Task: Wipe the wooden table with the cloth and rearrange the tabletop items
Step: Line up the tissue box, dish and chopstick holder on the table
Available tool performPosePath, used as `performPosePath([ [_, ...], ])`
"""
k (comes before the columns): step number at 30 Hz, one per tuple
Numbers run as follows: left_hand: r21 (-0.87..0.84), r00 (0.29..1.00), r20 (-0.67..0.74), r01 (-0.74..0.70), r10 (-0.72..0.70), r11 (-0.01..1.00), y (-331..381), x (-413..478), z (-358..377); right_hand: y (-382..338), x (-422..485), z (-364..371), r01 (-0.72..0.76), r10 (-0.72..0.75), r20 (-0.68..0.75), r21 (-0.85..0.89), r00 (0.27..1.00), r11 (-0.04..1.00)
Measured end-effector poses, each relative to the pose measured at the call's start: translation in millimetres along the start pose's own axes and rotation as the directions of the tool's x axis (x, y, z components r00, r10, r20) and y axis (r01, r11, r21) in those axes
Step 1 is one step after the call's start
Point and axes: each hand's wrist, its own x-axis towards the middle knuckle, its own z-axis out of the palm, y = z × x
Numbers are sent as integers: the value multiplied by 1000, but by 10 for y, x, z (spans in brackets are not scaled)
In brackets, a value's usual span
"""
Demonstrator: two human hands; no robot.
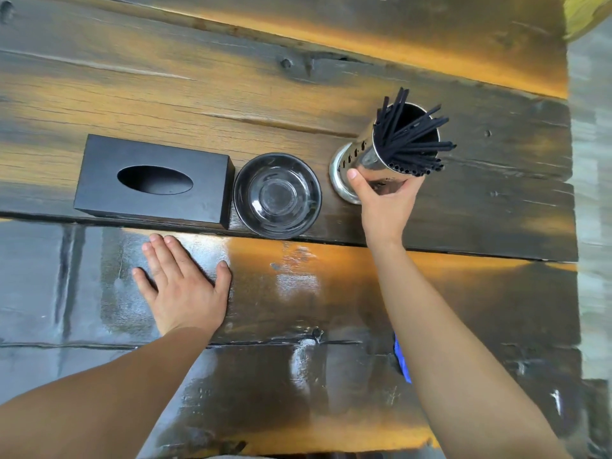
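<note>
Dark wooden table (298, 94) planks shine wet near the person. Right hand (384, 200) is closed around a steel holder (361, 160) of black straws (410, 140), tilted on its base. Just left of that grip sits a glass bowl (277, 195), then a black tissue box (154, 180) touching it. Left hand (183, 286) lies flat, fingers spread, holding nothing. Blue cloth (402, 359) peeks from behind the right forearm

Bare forearms; no sleeves, rings or watch.
</note>
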Motion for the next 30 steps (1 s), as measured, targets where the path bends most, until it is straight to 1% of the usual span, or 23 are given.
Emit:
performPosePath([
  [6,-36,999,-37,-4,3,999,-12,-12,32,88,-313,-162,-30,30,-11,15,999,999],
  [13,-51,999,-43,-10,8,999,-22,-4,41,53,-550,-183,-42,42,-2,23,999,999],
  [20,-49,999,-45,-19,17,999,-37,-9,55,47,-640,-182,-63,63,6,12,998,998],
  [30,-45,999,-43,-25,23,999,-42,-5,51,65,-719,-168,-42,42,1,13,999,999],
])
